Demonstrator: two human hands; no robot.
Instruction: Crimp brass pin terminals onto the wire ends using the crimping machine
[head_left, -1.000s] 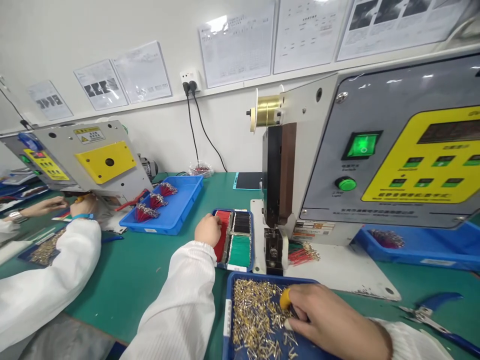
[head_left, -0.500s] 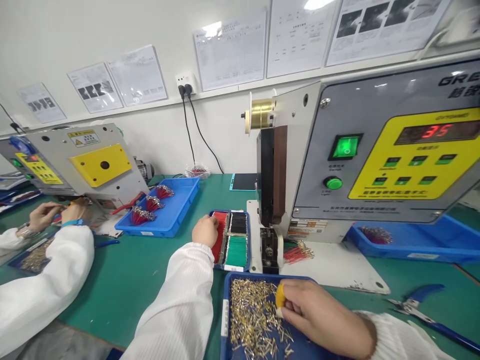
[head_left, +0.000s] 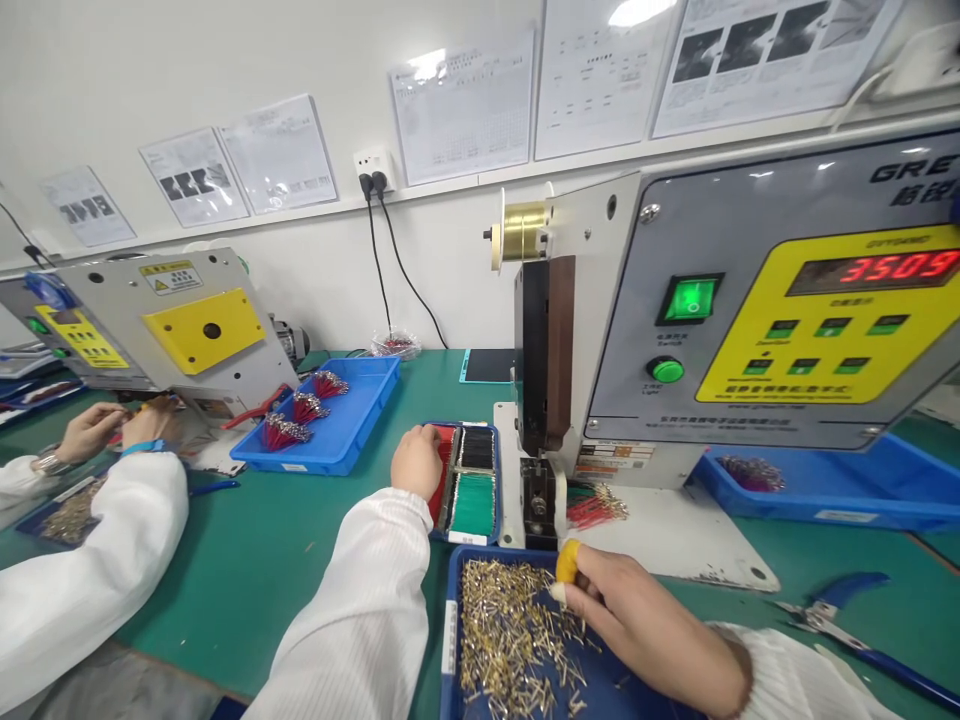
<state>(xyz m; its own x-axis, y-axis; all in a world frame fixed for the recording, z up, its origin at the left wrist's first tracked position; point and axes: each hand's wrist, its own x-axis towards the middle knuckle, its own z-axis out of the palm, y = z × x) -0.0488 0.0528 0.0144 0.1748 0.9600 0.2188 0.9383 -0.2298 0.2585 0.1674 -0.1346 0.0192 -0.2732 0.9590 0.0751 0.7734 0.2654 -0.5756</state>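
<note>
My left hand (head_left: 418, 462) curls over the red wires (head_left: 444, 465) in a divided blue tray; its fingertips are hidden, so what it grips does not show. Black wires (head_left: 478, 447) and green wires (head_left: 474, 503) fill other compartments of that tray. Above the right side of a dark blue tray (head_left: 452, 610) of loose brass-coloured terminals (head_left: 499, 630) is my right hand (head_left: 622, 615). Its thumb and index finger, the index capped with a yellow finger cot (head_left: 568, 562), are pinched close together. Anything between them is too small to make out.
A bench machine (head_left: 615, 330) with a wire spool (head_left: 523, 230) stands just beyond the terminals. Bundled red and green wires (head_left: 598, 507) lie on its base. Blue-handled pliers (head_left: 832, 610) rest at right. Left, a co-worker's hands (head_left: 142, 425) work beside a blue tray (head_left: 352, 440).
My right hand has risen slightly from the terminals. My left hand has shifted a little up and right over the red wires. The machine's display now reads 3509 where 35 showed.
</note>
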